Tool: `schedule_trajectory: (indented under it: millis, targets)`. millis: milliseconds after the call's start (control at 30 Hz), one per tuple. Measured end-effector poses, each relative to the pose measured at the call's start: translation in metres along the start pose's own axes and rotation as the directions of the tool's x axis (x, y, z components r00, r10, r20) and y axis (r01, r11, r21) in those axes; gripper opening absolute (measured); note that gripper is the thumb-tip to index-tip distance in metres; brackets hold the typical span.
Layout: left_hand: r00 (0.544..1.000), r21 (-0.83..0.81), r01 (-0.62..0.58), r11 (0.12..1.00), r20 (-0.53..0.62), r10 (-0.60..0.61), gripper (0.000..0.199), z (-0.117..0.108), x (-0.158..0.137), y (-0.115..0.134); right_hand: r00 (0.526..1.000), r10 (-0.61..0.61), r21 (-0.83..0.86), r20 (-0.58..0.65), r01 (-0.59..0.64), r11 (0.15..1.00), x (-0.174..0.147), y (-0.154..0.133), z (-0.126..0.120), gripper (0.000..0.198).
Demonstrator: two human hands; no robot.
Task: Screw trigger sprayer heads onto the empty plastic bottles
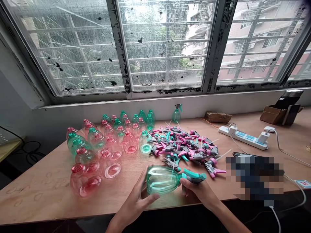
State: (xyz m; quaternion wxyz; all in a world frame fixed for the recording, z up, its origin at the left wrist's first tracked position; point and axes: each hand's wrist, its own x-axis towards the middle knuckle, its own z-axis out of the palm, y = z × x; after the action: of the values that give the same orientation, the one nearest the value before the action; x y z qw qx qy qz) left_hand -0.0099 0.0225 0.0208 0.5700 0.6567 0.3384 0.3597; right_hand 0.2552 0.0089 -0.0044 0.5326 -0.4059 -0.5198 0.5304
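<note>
A clear green spray bottle point(161, 180) lies sideways in the air over the table's front edge, its base to the left. My left hand point(138, 197) is wrapped around the base end, thumb in front. At the other end, my right hand point(198, 191) grips near the collar, below the teal and grey trigger head point(194, 175), which sits on the bottle's neck. Behind my hands is a heap of loose pink, teal and grey trigger sprayers point(181, 144) with thin white tubes. Left of it stand several open-necked pink bottles point(130, 142) and green bottles point(145, 142).
A green bottle with a sprayer point(176, 114) stands by the wall. To the right are a brown package point(218, 116), a white power strip point(243, 137) with cables, a cardboard box point(273, 114) and a blurred-out dark object point(255, 176). The wooden table point(48, 191) ends just before me.
</note>
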Motion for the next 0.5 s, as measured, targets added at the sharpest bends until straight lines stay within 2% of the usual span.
schedule_trajectory:
  millis: [167, 300, 500]
  targets:
    - [0.999, 0.011, -0.036, 0.999, 0.028, 0.036, 0.095, 0.0010, 0.0001, -0.0045, 1.000, 0.012, 0.033, -0.027, -0.011, 0.999, -0.0005, 0.0056, -0.0011, 0.043]
    - [1.000, -0.014, -0.020, 1.000, 0.005, 0.021, 0.110, 0.0009, -0.0015, -0.0029, 1.000, 0.017, 0.004, 0.000, -0.017, 1.000, -0.0006, 0.0011, 0.0002, 0.043]
    - [0.999, 0.044, -0.033, 0.998, 0.026, 0.032, 0.101, -0.0028, -0.0001, -0.0050, 0.999, 0.015, -0.029, 0.028, -0.014, 0.999, -0.0019, 0.0003, -0.0014, 0.042]
